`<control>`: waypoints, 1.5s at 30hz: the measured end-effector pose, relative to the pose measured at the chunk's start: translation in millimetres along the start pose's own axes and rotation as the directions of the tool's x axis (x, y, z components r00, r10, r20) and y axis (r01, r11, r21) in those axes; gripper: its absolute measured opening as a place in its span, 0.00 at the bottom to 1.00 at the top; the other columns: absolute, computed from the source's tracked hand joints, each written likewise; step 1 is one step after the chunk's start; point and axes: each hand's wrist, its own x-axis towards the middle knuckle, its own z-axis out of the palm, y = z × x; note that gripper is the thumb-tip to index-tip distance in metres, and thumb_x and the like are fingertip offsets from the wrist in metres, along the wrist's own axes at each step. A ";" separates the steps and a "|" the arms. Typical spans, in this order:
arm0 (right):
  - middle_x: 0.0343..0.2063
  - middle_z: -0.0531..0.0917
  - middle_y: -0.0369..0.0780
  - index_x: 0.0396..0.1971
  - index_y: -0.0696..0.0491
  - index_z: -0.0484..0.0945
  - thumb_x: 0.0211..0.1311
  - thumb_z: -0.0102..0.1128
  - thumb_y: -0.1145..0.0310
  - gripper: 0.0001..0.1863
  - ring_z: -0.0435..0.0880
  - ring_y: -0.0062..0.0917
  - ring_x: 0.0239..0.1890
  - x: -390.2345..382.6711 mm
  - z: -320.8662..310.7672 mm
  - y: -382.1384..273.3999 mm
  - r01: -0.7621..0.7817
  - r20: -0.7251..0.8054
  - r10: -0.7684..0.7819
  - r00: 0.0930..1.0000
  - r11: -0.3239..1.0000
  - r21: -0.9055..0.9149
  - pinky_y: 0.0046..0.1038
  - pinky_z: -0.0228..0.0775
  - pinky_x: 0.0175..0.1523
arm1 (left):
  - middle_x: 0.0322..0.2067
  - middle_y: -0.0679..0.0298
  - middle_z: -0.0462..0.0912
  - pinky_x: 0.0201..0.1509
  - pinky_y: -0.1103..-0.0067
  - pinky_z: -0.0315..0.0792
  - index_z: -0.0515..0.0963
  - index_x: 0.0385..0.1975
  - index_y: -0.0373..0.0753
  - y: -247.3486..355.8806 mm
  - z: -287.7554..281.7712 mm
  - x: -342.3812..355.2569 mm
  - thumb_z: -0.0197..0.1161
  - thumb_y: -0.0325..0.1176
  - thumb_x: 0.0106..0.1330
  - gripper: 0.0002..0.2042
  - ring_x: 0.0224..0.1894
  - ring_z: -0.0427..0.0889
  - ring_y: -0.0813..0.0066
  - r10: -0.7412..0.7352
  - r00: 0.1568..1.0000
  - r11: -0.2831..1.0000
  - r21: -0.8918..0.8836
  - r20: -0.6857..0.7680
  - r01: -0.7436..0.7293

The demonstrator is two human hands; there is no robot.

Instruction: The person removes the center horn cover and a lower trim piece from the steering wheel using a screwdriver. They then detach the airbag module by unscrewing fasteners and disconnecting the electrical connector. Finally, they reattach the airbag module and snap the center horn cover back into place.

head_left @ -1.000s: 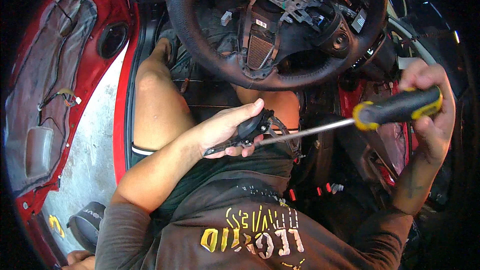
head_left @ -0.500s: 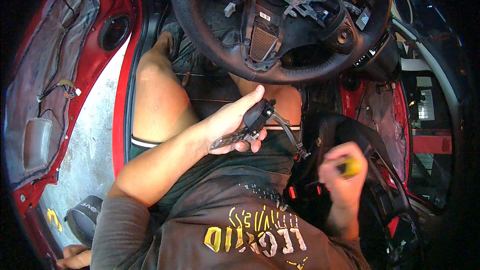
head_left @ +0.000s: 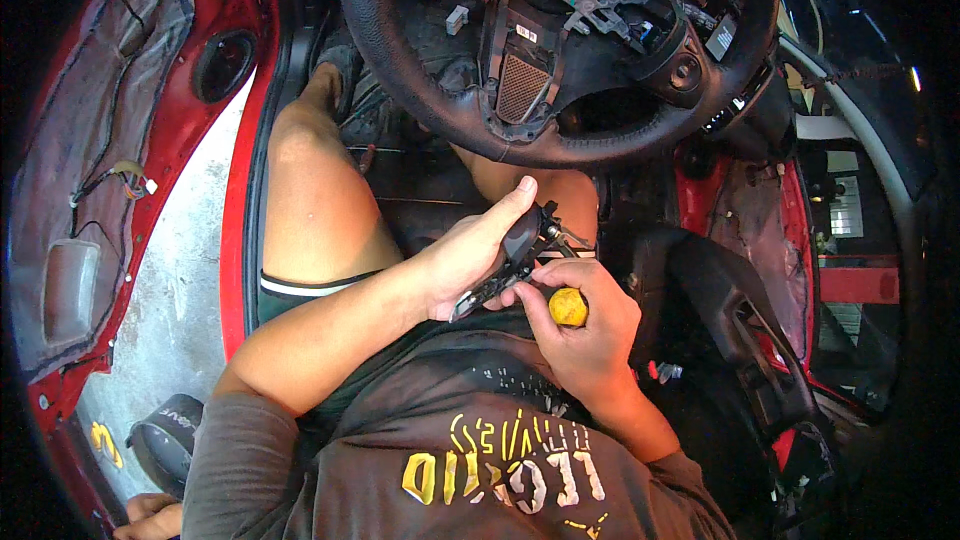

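Over my lap, my left hand [head_left: 470, 250] grips a black plastic car trim part [head_left: 520, 240] with small brackets and an arm sticking out. Its thumb lies along the upper side, and the fingers curl underneath. My right hand [head_left: 590, 325] is closed around a yellow-handled tool [head_left: 568, 307], perhaps a screwdriver; only the round butt end shows, and any shaft is hidden. The right thumb and forefinger come together at the lower right edge of the part, touching or very close to it.
Ahead is a steering wheel [head_left: 545, 145] with its centre cover off and metal bracket exposed. A stripped red door [head_left: 225, 0] stands open at left. Another person's hand [head_left: 150, 517] shows at the lower left, near a dark round strapped object [head_left: 165, 440]. Black console trim [head_left: 740, 310] lies at right.
My right hand has come left and slightly up with the yellow-handled tool, from over the right side to the black part. My left hand keeps its hold, the part tilted slightly differently.
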 end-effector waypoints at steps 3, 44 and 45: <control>0.34 0.88 0.44 0.39 0.54 0.81 0.52 0.82 0.78 0.18 0.91 0.40 0.35 -1.1 1.7 4.2 0.008 -0.020 -0.008 1.000 1.000 -0.018 0.33 0.81 0.38 | 0.26 0.69 0.83 0.19 0.86 0.68 0.83 0.37 0.44 -4.4 -2.1 2.1 0.44 0.76 0.75 0.37 0.18 0.77 0.82 0.006 1.000 0.999 0.034 0.008 -0.006; 0.41 0.88 0.37 0.52 0.50 0.84 0.47 0.72 0.74 0.26 0.87 0.32 0.35 5.4 -22.6 28.4 0.402 0.233 -0.369 0.900 0.909 -0.113 0.33 0.80 0.37 | 0.38 0.68 0.88 0.38 0.81 0.80 0.84 0.52 0.41 -24.5 -12.1 21.6 0.39 0.66 0.83 0.34 0.33 0.85 0.80 0.105 0.979 0.994 -0.020 0.174 -0.103; 0.41 0.88 0.38 0.52 0.50 0.84 0.45 0.72 0.75 0.27 0.88 0.33 0.36 3.7 -22.6 30.0 0.374 0.176 -0.353 0.919 0.922 -0.104 0.34 0.81 0.38 | 0.34 0.70 0.87 0.33 0.83 0.78 0.84 0.50 0.42 -22.1 -12.6 19.1 0.39 0.68 0.83 0.35 0.29 0.83 0.82 0.074 0.974 0.997 -0.029 0.215 -0.069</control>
